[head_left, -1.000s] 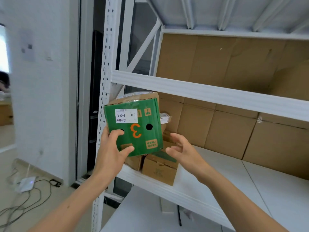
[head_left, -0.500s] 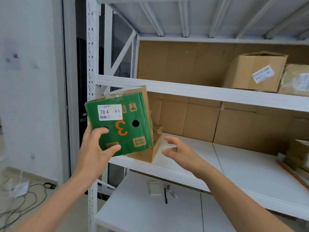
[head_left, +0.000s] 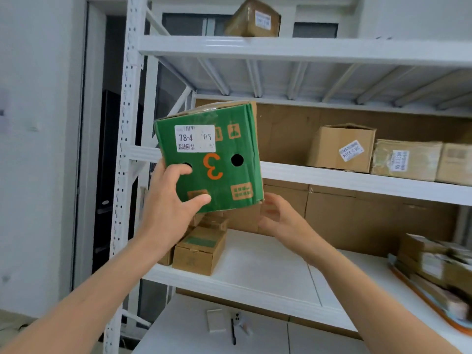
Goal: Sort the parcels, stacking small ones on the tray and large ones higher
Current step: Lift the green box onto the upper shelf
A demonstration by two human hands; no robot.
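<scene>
Shelving (head_left: 332, 48) fills the background; left grip (head_left: 176, 198) clasps the green parcel (head_left: 224, 172), right grip (head_left: 279, 221) spread just under its lower-right corner.

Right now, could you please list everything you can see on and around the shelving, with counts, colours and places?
green box: 1, green with an orange 3 and a white label, held up before the rack
brown box: 1, brown, top shelf
brown parcels: 3 in view, brown with white labels, middle shelf, right
small cartons: at least 2, brown, lower shelf, left
tray: 1, orange rim, lower shelf, far right
small parcels: blurred stack, brownish, on the tray
pen: 1, black, bottom surface
white slab: 1, white, beside the pen
rack: 1, white
left hand: grips the green box's lower left
right hand: fingers relaxed, by the box's lower right corner
</scene>
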